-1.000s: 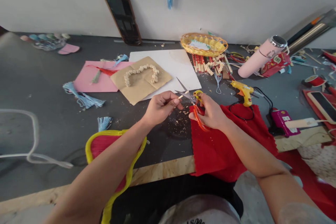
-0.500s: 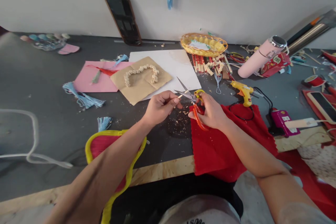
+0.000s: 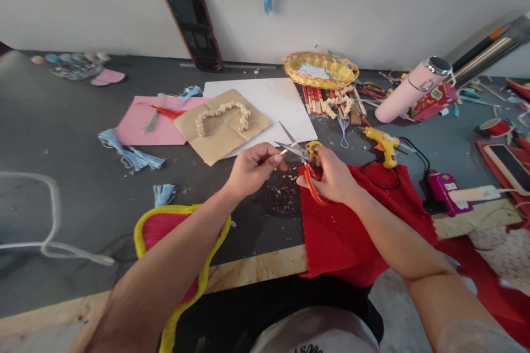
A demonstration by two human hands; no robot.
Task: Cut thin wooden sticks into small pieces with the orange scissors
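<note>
A thin pale wooden stick (image 3: 285, 151) is pinched in my left hand (image 3: 257, 168), its end lying between the blades of the scissors. My right hand (image 3: 329, 176) grips the scissors (image 3: 313, 181), which have orange and yellow handles and spread blades. Small pale cut bits (image 3: 285, 190) are scattered on the dark table below my hands. Just beyond, a curved string of pale pieces (image 3: 223, 111) lies on brown paper (image 3: 207, 149). Red cloth (image 3: 331, 237) spreads beneath my right hand and forearm.
A yellow basket (image 3: 351, 70) stands at the back beside red-wrapped sticks (image 3: 313, 100). To the right are a pink flask (image 3: 408, 94), a yellow glue gun (image 3: 384, 146) and a purple power socket block (image 3: 447, 190). Blue tassels (image 3: 136, 155) lie left; a phone (image 3: 194, 27) leans on the wall.
</note>
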